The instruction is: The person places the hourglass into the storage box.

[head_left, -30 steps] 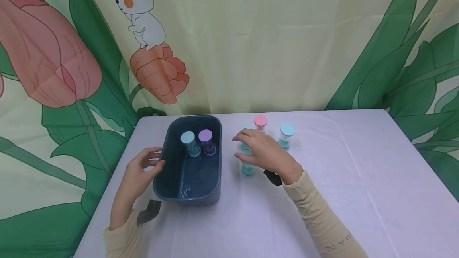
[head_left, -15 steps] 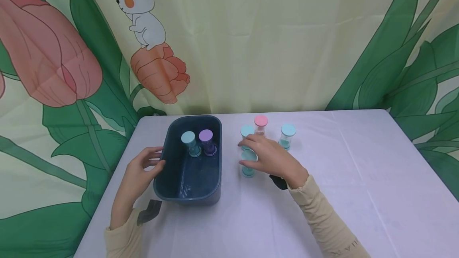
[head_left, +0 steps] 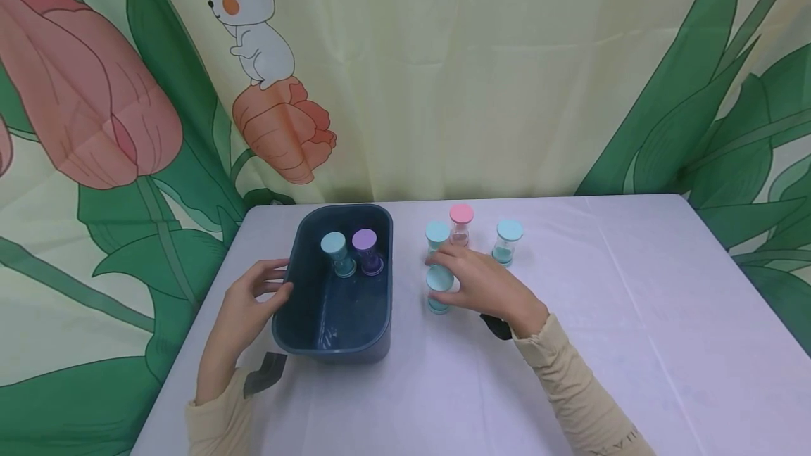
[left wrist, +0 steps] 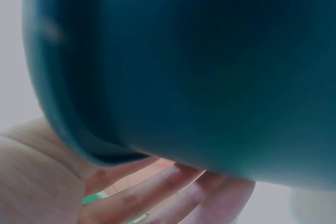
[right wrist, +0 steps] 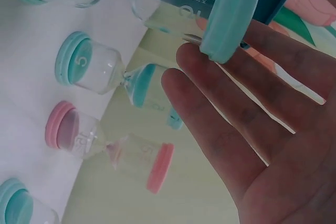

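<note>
Here, teal sand timer (head_left: 438, 288) (clear glass waist), upright, teal caps.

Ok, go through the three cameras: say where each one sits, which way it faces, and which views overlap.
Head: worn on the head, looking forward and down at the table; left hand touches the dark bin, right hand is at the nearest teal sand timer.
Left wrist: pressed close to the bin wall; fingers show below it.
Right wrist: looks along the open palm at the timers; the nearest one's cap sits at the fingertips.
Shared: head and right wrist both show the pink timer.
</note>
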Motion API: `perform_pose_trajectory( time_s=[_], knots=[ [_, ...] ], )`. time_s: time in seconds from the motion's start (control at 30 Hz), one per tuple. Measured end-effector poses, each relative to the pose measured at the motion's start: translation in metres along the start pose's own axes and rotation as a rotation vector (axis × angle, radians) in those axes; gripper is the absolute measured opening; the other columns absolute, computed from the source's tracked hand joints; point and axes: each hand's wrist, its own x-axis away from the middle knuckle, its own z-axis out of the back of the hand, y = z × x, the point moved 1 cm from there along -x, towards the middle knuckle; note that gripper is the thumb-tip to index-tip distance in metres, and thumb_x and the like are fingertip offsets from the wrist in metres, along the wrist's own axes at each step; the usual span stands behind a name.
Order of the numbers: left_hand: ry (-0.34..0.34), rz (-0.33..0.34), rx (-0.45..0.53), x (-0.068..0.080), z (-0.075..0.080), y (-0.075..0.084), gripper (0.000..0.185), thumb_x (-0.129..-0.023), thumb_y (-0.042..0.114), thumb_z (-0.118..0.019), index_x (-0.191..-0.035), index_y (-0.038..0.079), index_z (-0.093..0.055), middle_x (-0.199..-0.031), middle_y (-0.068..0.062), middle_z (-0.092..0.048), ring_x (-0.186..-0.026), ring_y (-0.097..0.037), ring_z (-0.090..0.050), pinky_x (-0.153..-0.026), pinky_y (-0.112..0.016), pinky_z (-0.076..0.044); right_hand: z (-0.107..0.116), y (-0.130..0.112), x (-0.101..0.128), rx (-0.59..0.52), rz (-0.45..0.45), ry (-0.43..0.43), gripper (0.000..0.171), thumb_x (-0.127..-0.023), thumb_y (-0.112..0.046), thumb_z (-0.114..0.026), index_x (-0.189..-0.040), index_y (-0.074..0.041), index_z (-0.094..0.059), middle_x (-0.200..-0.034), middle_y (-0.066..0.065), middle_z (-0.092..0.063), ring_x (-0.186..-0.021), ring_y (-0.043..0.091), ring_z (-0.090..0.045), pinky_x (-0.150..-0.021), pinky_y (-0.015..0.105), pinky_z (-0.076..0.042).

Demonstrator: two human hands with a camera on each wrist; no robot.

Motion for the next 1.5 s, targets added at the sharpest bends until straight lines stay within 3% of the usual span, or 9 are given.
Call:
perform_pose_trajectory(
  time_s=[0.83, 1.5],
  knots=[
    [0.004, -0.004, 0.026, 0.0, 0.0, 0.001, 0.046, -0.097, 0.02, -0.064, -0.14, 0.008, -0.051, -0.134, -0.021, -0.059, -0.119, -0.039, -0.06, -0.093, -0.052, -0.055, -0.001, 0.0, -0.001, 0.021, 0.029, -0.034, 0.041, -0.081, -0.018, -0.083, -0.117, -0.004, -0.069, -0.113, 0.007, -0.067, -0.099, 0.019, -0.068, -0.09, 0.034, -0.057],
    [0.004, -0.007, 0.042, 0.001, 0.002, 0.002, 0.046, -0.097, 0.021, -0.065, -0.139, 0.008, -0.052, -0.134, -0.02, -0.059, -0.119, -0.038, -0.061, -0.093, -0.052, -0.055, 0.022, -0.008, -0.014, 0.047, 0.154, 0.063, 0.036, -0.083, -0.019, -0.081, -0.113, -0.003, -0.068, -0.107, 0.005, -0.067, -0.087, 0.016, -0.065, -0.079, 0.031, -0.057]
  ],
)
